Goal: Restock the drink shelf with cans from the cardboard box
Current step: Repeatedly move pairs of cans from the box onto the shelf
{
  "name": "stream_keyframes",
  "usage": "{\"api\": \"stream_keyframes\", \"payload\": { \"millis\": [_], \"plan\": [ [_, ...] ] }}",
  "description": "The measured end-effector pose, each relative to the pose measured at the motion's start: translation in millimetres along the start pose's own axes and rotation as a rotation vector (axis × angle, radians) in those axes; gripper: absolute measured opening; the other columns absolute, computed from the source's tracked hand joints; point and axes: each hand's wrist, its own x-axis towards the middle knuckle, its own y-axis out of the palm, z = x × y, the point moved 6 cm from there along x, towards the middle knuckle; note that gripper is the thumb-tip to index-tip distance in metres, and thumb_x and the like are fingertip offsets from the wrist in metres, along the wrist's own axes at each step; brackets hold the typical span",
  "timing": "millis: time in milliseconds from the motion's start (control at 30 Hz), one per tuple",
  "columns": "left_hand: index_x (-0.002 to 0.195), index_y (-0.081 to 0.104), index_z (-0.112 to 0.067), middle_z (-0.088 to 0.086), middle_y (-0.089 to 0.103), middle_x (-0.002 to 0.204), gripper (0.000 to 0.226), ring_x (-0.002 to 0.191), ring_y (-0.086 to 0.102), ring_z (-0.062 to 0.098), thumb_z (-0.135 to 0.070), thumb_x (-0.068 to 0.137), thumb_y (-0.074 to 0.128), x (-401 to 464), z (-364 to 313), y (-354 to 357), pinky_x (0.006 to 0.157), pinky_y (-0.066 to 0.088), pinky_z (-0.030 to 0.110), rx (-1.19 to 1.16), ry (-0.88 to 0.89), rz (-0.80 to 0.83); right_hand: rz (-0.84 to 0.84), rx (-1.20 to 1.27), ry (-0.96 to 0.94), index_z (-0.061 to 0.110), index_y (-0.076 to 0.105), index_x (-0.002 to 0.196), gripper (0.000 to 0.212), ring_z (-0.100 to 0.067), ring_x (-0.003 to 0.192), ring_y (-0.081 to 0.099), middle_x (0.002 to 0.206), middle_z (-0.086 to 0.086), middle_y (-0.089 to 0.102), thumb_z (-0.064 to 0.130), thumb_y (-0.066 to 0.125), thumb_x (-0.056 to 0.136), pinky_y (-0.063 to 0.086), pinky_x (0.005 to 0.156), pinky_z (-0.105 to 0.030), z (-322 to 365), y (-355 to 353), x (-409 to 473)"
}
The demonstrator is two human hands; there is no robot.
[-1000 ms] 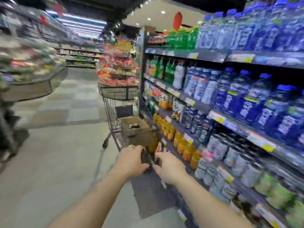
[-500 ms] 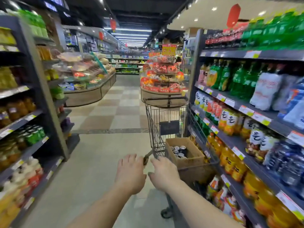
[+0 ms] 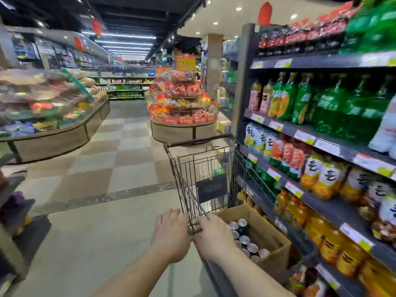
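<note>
A brown cardboard box rides in a wire shopping cart and holds several silver-topped cans, standing upright. My left hand and my right hand sit side by side on the cart's near corner, both gripping the wire rim. The drink shelf runs along the right, tight against the cart, filled with green, orange and yellow bottles. The cart's wheels and the box's lower part are hidden.
A round display of red packets stands ahead beyond the cart. A long angled counter of packaged goods lines the left. A dark shelf end juts in at near left. Tiled aisle floor stretches between them.
The cart has rolled forward along the drink shelf; the blue water bottles have passed out of view and juice bottles are beside it now. Both hands have stayed on the cart.
</note>
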Motion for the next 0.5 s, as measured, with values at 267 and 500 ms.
{"api": "stream_keyframes", "payload": {
  "millis": [267,500],
  "plan": [
    [0.137,0.043,-0.027,0.001,0.045,0.14,0.058,0.13,0.038,0.024,-0.049,0.084,0.051,161.6,-63.4,40.9,0.109,0.032,0.04,-0.024,0.425,0.019,-0.134,0.067,0.379,0.024,0.041,0.142,0.053,-0.026,0.133,0.041,0.145,-0.003,0.045,0.04,0.051,0.093,0.035,0.109,-0.041,-105.7,-15.9,73.0],
    [0.142,0.037,-0.026,0.002,0.041,0.143,0.063,0.133,0.035,0.026,-0.048,0.086,0.055,275.6,-117.1,96.5,0.111,0.029,0.045,-0.035,0.599,0.071,-0.161,0.119,0.596,0.028,0.045,0.139,0.049,-0.023,0.126,0.047,0.136,0.002,0.051,0.038,0.054,0.092,0.04,0.104,-0.038,-216.7,-8.0,140.1]
  ]
}}
